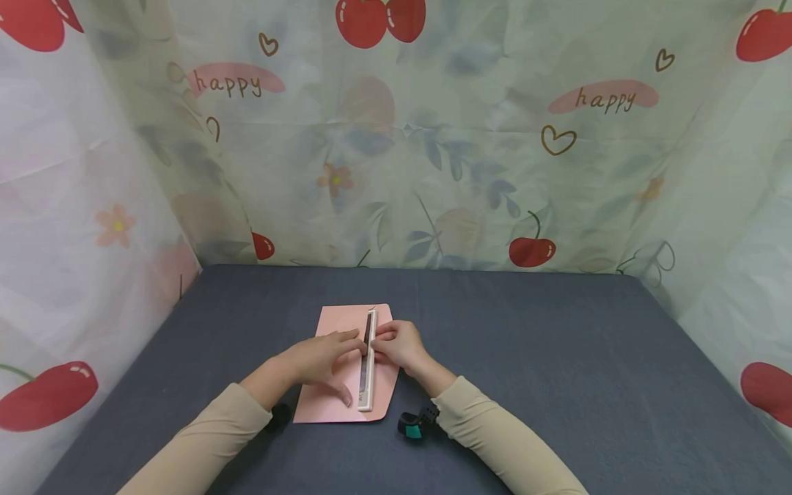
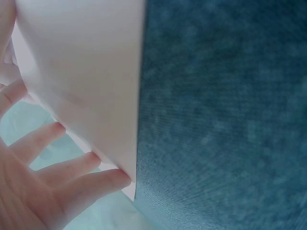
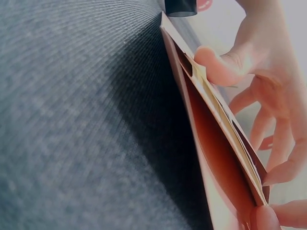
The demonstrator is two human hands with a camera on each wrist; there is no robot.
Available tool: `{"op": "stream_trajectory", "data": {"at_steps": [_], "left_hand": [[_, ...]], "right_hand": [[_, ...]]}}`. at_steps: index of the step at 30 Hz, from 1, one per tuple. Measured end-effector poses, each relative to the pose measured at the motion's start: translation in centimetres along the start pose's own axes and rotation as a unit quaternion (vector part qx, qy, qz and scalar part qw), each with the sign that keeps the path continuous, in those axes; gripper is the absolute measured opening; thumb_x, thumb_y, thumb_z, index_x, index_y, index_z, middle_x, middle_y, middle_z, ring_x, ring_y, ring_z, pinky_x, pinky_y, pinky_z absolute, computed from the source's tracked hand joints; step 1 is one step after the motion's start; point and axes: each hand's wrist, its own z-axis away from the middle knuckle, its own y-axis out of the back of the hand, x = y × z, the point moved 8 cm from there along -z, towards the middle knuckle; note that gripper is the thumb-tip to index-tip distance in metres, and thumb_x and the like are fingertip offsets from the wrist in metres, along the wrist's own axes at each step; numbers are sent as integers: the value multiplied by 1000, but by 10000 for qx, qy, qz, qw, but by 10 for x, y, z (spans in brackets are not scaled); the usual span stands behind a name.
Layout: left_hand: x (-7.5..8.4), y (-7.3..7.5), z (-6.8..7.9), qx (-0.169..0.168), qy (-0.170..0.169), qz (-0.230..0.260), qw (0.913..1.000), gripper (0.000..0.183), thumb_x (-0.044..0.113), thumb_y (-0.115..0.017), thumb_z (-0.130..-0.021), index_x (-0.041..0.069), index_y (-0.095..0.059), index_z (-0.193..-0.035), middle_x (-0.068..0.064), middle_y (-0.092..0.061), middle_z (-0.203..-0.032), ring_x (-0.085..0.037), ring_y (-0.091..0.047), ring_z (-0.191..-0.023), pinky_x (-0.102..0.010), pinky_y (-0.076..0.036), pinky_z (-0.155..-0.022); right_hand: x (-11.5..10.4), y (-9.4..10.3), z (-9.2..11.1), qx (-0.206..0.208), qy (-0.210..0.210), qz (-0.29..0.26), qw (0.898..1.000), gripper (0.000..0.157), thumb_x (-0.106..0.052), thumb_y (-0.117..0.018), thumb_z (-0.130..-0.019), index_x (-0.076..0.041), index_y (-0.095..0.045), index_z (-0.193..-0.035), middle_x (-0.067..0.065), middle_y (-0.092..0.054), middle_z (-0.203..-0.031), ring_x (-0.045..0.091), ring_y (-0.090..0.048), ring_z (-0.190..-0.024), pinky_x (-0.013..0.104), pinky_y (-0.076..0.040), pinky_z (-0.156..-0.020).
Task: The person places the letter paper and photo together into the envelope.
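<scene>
Cherry-printed curtain (image 1: 433, 137) hangs on three sides of a dark blue-grey worktop (image 1: 557, 357).

Pink paper sheet (image 1: 337, 385) lies flat on the worktop, under both hands. It appears thin, light and limp; judged likely to slide on the cloth unless pinned, and to crease readily. Holding is best done by flat pressure on its face, or by a pinch at a free edge.

White ruler-like strip (image 1: 368, 364), with a dark band along its length, lies on the sheet's right part, running away from the person. It looks stiff, narrow and light; in the right wrist view the paper rises against its edge, so it may serve as a folding guide. It is best steadied by fingertip pressure from both sides along its length.

Left hand (image 1: 322, 357) lies flat on the sheet, fingers extended and touching the strip's left side; grip released, pressing only.

Right hand (image 1: 399, 344) sits just right of the strip, fingers curled onto it and the paper edge; grip pinching the strip.

Small black and teal device (image 1: 413, 425) is on the right wrist, beside the sheet's near corner.
</scene>
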Motion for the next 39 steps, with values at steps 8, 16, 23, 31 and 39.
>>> {"op": "stream_trajectory", "data": {"at_steps": [8,16,23,31,39], "left_hand": [[0,0,0,30,-41,-56,10000,78,63,-75,-58,29,-48,-123,-10,-34,-151,-32,-47,-127,-51,-45,-96],[3,2,1,41,-124,-44,9999,77,62,-75,-59,28,-48,-122,-12,-35,-150,-33,-47,-127,-51,-45,-96],[3,2,0,52,-156,-54,9999,78,64,-75,-58,28,-48,-122,-12,-35,-150,-33,-48,-127,-51,-45,-96],[2,2,0,75,-197,-26,9998,77,63,-75,-58,28,-48,-122,-12,-36,-149,-32,-48,-126,-51,-45,-96],[0,0,-1,29,-102,-67,9999,80,66,-74,-57,30,-48,-124,-11,-35,-150,-33,-45,-129,-51,-43,-98]], "right_hand": [[0,-1,-1,-22,34,88,10000,25,1,-65,-81,7,-60,-105,17,-70,-87,6,-60,-55,23,-54,-55],[0,-1,-2,-97,41,88,9999,27,0,-64,-82,8,-60,-108,19,-69,-89,7,-61,-55,23,-54,-53],[-2,0,0,-130,-35,93,9999,29,-1,-64,-82,7,-60,-110,15,-68,-86,6,-60,-53,23,-54,-53],[-2,-1,1,-188,-40,142,9997,29,-1,-63,-83,8,-61,-111,16,-68,-86,6,-60,-53,23,-54,-53],[0,-2,1,-232,-112,169,9995,26,1,-59,-85,7,-62,-110,19,-69,-88,6,-62,-56,24,-54,-54]]}}
